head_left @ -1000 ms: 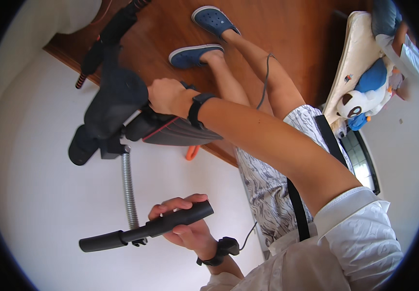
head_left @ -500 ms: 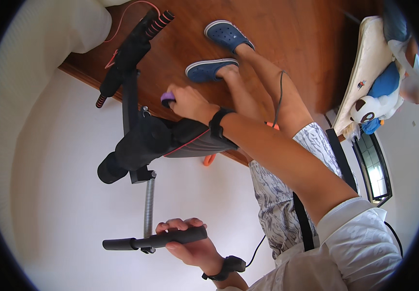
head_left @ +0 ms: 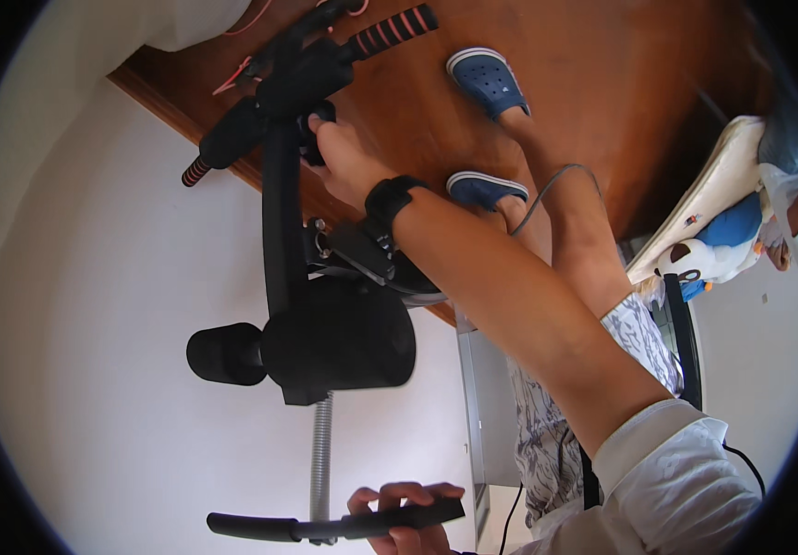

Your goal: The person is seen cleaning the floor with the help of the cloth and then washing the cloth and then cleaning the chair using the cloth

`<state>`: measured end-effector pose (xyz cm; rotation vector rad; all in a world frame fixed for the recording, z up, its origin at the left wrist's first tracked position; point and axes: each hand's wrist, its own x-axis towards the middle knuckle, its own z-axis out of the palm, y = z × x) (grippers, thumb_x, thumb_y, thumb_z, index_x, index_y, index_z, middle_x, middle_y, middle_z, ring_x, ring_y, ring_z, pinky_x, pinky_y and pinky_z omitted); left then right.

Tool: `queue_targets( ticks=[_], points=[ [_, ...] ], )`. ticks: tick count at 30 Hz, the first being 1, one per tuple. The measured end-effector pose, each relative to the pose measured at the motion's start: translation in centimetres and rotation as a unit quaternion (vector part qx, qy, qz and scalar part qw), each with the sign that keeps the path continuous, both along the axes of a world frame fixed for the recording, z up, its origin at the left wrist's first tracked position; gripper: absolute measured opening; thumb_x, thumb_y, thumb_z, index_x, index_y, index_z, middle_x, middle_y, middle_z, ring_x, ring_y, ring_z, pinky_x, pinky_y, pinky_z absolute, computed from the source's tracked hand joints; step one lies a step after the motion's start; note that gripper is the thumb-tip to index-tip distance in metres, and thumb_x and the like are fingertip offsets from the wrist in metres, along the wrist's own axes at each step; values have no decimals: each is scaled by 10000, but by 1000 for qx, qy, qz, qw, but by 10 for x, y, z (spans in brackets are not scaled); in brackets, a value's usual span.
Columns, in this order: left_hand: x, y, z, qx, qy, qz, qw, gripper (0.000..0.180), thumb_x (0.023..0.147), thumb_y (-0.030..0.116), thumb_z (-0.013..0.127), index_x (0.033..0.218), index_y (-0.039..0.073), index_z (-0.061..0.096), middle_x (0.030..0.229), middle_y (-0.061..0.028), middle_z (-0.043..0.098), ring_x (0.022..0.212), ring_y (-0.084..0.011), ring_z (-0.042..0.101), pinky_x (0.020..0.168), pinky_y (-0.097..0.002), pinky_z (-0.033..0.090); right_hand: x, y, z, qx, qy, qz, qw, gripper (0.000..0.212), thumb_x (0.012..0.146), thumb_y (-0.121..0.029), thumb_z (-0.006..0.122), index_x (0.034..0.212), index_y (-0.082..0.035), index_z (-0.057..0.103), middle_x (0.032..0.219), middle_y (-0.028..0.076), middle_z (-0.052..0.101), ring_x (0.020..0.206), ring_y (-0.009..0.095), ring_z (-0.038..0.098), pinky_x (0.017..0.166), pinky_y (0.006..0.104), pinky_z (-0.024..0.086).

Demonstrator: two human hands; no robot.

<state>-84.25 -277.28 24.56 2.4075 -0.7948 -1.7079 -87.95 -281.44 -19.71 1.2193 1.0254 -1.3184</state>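
Note:
My left hand (head_left: 406,504) is closed round one end of a dark foam-covered handle (head_left: 251,527) low in the picture. A coiled metal spring (head_left: 321,453) joins that handle to a black exercise bench. Farther up, my right hand (head_left: 348,162) is closed around a small black piece (head_left: 325,113) with a little purple showing. This hand is beside the bench's black post (head_left: 283,222), just below a foam roller. What its fingers wrap round is mostly hidden. Between my hands are a thick foam roller (head_left: 339,335) and a smaller one (head_left: 223,354).
Black bars with red-striped grips (head_left: 397,32) lie at the top, near a red cord (head_left: 231,79). My feet wear blue clogs (head_left: 487,83) on the brown wooden floor (head_left: 593,83). Right, a panda toy (head_left: 718,261) rests against a pale cushion (head_left: 709,180). A curtain (head_left: 75,83) hangs left.
My right hand has come in beside the black post, with the purple-and-black piece still in it. The left hand and handle sit lower in the picture. The whole view has shifted.

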Motion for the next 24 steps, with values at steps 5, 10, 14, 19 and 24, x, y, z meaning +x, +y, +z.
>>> queue_targets(
  ticks=[5,10,14,19,24],
  points=[
    [-18,-14,-8,-9,-5,0,1000,538,920,270,644,1335,87,354,920,-170,549,753,-288,591,644,-438,568,9,-15,-29,-54,-87,-189,977,302,958,-253,453,1164,-54,548,1171,116,590,1096,265,568,942,428,458],
    [-19,-17,-8,-30,-26,50,998,512,903,232,667,1293,72,376,896,-163,540,711,-280,592,605,-427,574,4,-12,-33,-118,-139,-279,943,331,946,-281,439,1163,-50,535,1152,100,607,1065,254,591,951,431,465],
    [-19,-14,-8,-38,-15,46,998,496,908,216,658,1286,65,374,893,-157,535,700,-279,590,608,-421,574,9,-7,-16,-121,-113,-263,951,279,982,-213,436,1183,-34,512,1160,118,573,1112,243,560,953,448,485],
    [-8,-11,2,5,-59,-5,998,549,907,295,651,1303,53,356,898,-168,560,697,-288,600,621,-411,555,3,-9,3,-29,-119,-161,979,195,966,-150,535,1149,-84,546,1078,67,599,998,184,593,895,391,516],
    [-1,-11,16,19,-47,12,999,564,910,273,646,1329,44,344,906,-169,561,701,-301,600,642,-423,552,8,6,33,-33,-42,-129,990,146,920,-8,530,1047,17,598,950,92,630,849,205,645,761,371,565]
  ],
)
